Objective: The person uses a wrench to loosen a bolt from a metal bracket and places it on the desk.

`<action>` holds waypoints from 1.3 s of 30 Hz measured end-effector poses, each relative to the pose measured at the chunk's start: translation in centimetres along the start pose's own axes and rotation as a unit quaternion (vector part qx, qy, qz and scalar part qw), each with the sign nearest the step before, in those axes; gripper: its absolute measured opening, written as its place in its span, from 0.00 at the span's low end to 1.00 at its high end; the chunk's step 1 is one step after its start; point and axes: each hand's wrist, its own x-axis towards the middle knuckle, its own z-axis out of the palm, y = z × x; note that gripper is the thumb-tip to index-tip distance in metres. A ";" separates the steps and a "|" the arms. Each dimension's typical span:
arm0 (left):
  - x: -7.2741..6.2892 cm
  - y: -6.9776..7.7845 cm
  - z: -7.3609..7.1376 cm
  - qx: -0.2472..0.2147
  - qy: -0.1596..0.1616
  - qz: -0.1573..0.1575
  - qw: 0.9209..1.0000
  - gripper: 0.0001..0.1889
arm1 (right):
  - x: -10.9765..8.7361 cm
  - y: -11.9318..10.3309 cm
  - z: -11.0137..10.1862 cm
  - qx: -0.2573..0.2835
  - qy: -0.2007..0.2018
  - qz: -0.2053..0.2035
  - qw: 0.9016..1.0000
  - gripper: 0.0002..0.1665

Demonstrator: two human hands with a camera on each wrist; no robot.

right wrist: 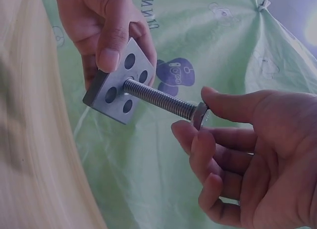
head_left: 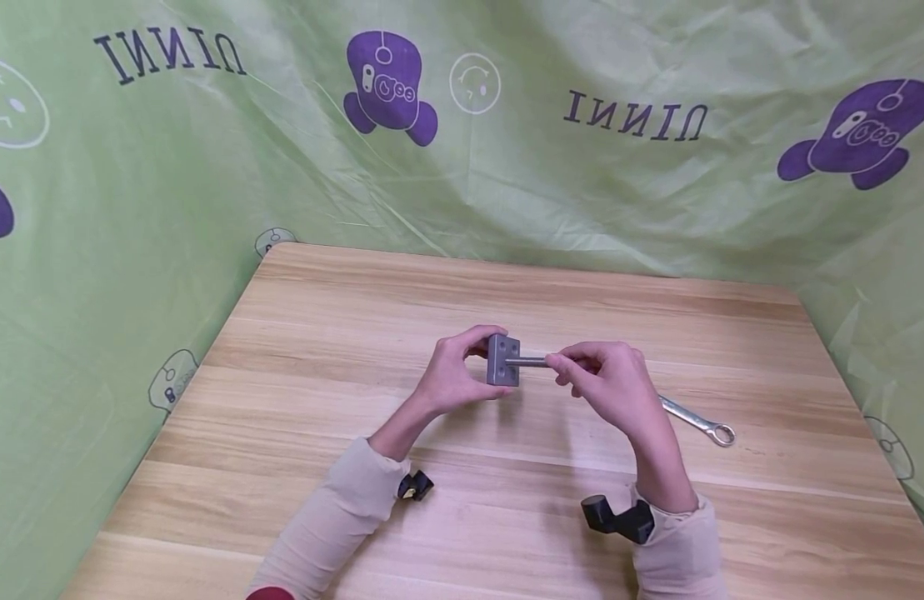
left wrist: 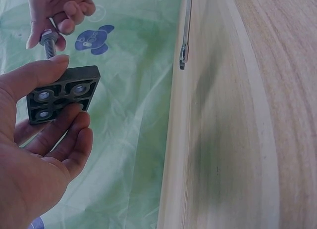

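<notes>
My left hand [head_left: 450, 373] grips a small grey square plate [head_left: 503, 361] by its edges, above the table. Several round holes show in the plate's face in the right wrist view, and its ribbed back side faces the left wrist camera. A long threaded hex bolt [right wrist: 161, 99] stands out from the middle of that face, its tip at or in the centre; how deep it sits is hidden. With thumb and fingers my right hand [head_left: 607, 379] pinches the hex head [right wrist: 199, 116] of the bolt. Behind the right wrist lies a combination wrench [head_left: 697, 421], partly covered by that hand.
Both hands are over the wood-grain table [head_left: 357, 308]. A green printed curtain [head_left: 462, 192] hangs along the table's back and sides. Black camera mounts [head_left: 617, 518] sit on both wrists.
</notes>
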 end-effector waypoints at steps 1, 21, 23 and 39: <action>0.0 0.0 0.0 0.001 0.000 0.000 1.000 0.38 | 0.0 0.0 0.0 -0.001 0.004 -0.004 1.000 0.12; 0.0 0.0 -0.1 -0.006 0.003 -0.004 1.000 0.37 | 0.0 0.7 0.4 0.007 0.076 -0.185 0.980 0.17; 0.0 0.0 -0.1 -0.003 0.003 -0.006 1.000 0.37 | 0.0 0.6 0.3 0.005 0.064 -0.166 0.984 0.17; 0.0 -0.1 -0.1 0.001 0.002 0.001 1.000 0.37 | 0.0 0.0 -0.1 -0.005 0.017 -0.014 1.000 0.12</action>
